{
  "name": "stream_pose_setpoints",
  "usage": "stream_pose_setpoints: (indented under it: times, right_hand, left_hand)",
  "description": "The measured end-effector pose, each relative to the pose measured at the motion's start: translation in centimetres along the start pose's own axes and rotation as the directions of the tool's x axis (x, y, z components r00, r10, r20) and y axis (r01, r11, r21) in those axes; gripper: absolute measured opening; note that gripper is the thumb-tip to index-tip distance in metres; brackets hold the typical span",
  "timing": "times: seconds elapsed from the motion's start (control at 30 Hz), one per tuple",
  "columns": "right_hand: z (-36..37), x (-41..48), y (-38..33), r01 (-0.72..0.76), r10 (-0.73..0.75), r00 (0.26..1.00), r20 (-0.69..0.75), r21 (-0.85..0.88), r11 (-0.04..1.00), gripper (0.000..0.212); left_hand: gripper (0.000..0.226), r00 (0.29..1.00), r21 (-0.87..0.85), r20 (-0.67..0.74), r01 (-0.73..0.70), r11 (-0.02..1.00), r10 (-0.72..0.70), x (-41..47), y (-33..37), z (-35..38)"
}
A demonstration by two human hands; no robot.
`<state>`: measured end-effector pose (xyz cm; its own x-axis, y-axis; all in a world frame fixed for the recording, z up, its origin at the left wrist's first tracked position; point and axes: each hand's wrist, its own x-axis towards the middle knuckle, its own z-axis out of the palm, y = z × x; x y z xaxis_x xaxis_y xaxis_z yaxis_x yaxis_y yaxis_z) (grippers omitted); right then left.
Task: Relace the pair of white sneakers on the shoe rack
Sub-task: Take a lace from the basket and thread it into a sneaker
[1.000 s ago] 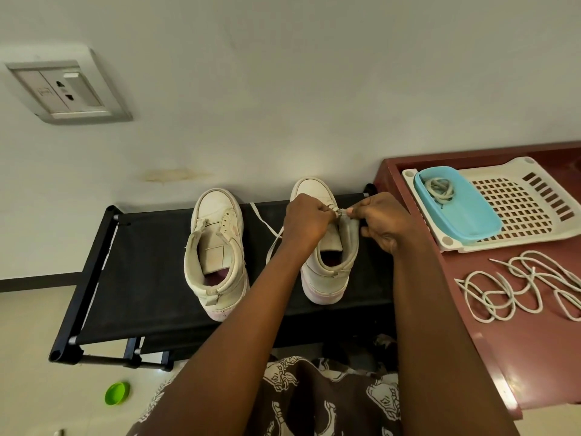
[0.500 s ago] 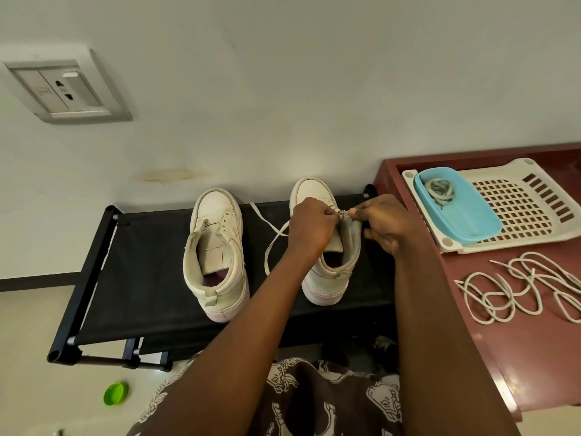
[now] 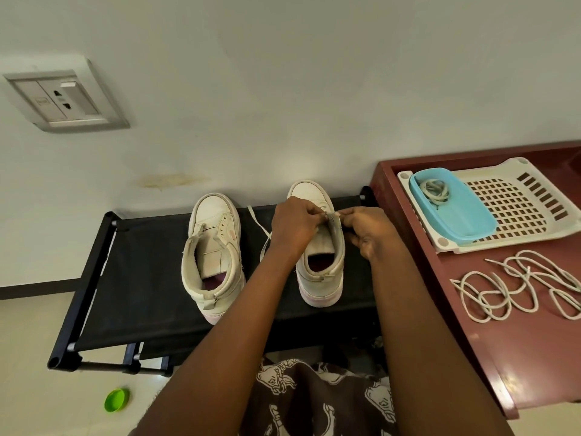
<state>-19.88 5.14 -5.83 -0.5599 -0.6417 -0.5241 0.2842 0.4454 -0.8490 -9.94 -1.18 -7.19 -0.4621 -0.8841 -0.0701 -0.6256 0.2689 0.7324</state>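
The left hand (image 3: 294, 228) and right hand (image 3: 367, 231) cover the front of the right sneaker (image 3: 320, 278), hiding its eyelets. The lace (image 3: 263, 237) disappears behind the left wrist, and its tip between the pinching fingertips is too small to make out. The forearms hide the near right part of the shoe rack (image 3: 141, 278). The red table (image 3: 471, 341), the white basket (image 3: 518, 209) and the loose laces (image 3: 509, 291) are cut off by the right edge. The patterned cloth (image 3: 314, 401) is cut off by the near edge.

You've got the left sneaker (image 3: 213, 215) and right sneaker (image 3: 320, 287) side by side on the shoe rack (image 3: 141, 278), and right of it the surface (image 3: 518, 357) carries a tray (image 3: 534, 196), laces (image 3: 518, 287) before it.
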Motion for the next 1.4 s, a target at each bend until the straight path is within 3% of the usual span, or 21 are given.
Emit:
stream_pose_setpoints:
  times: [0.2,0.4,0.57,0.7,0.77,0.9,0.97,1.0,1.07,1.13,1.17,1.2,1.27,1.33,1.4]
  right_hand:
    - [0.6,0.0,-0.1,0.072,-0.080,0.996,-0.041,-0.172,0.982,0.017]
    - [1.9,0.6,0.7,0.011,-0.014,1.000,-0.022,-0.118,0.993,0.021]
    - [2.3,0.7,0.7,0.016,-0.026,0.999,-0.044,-0.210,0.978,0.014]
    - [1.4,0.4,0.1,-0.042,0.042,0.999,-0.022,-0.021,0.999,0.023]
    - [0.8,0.5,-0.3,-0.038,0.041,0.997,-0.070,0.049,0.998,0.018]
    - [-1.1,0.6,-1.6,0.046,0.000,0.979,-0.204,0.218,0.975,0.029]
    - [-2.3,0.4,-2.4,0.147,-0.040,0.939,-0.342,0.294,0.944,0.031]
    - [-2.8,0.4,-2.6,0.213,-0.082,0.884,-0.460,0.242,0.946,0.031]
    - [-3.4,0.3,-2.8,0.283,-0.218,0.694,-0.686,-0.019,0.959,0.028]
    - [-3.3,-0.3,-2.9,0.277,-0.375,0.556,-0.742,-0.260,0.925,0.025]
    - [-3.1,-0.6,-2.8,0.258,-0.435,0.558,-0.707,-0.350,0.901,0.026]
    - [-2.8,-0.8,-2.6,0.221,-0.461,0.612,-0.642,-0.421,0.880,0.027]
    - [-2.1,-0.7,-1.9,0.099,-0.400,0.792,-0.462,-0.548,0.831,0.028]
    - [-1.3,-0.7,-1.1,-0.046,-0.156,0.945,-0.288,-0.589,0.807,0.028]
    - [-0.3,-1.1,-0.5,-0.154,0.128,0.988,-0.088,-0.444,0.883,0.039]
  left_hand:
    - [0.018,1.000,0.034,0.021,0.004,0.999,-0.005,0.2,0.0,-0.1]
    - [0.014,1.000,0.104,0.003,0.018,0.994,-0.018,0.4,-0.4,-1.3]
    - [0.013,0.994,0.128,0.112,-0.013,0.992,-0.001,0.5,-0.9,-2.4]
    - [0.019,0.974,0.043,0.224,-0.042,0.998,0.032,0.6,-1.2,-4.2]
    - [0.018,0.969,-0.004,0.246,-0.022,1.000,0.022,0.7,-1.5,-4.9]
    - [0.014,0.972,-0.040,0.233,0.001,0.999,0.008,0.6,-2.3,-5.5]
    - [0.015,0.970,-0.015,0.244,-0.011,1.000,0.014,0.7,-2.6,-5.5]
    - [0.016,0.968,-0.001,0.250,-0.018,1.000,0.018,0.7,-2.7,-5.6]
    - [0.018,0.971,0.003,0.239,-0.028,1.000,0.027,0.7,-3.1,-5.9]
    - [0.017,0.977,-0.029,0.213,-0.029,0.999,0.035,0.7,-3.4,-6.5]
    - [0.016,0.979,-0.042,0.199,-0.029,0.999,0.037,0.6,-3.4,-6.8]
    - [0.016,0.982,-0.053,0.182,-0.029,0.998,0.039,0.6,-3.5,-7.1]
    - [0.017,0.988,-0.079,0.149,-0.033,0.996,0.044,0.6,-3.6,-7.5]
    - [0.017,0.990,-0.078,0.131,-0.048,0.996,0.058,0.6,-3.6,-7.7]
    - [0.018,0.991,-0.059,0.116,-0.060,0.996,0.067,0.6,-3.6,-7.6]
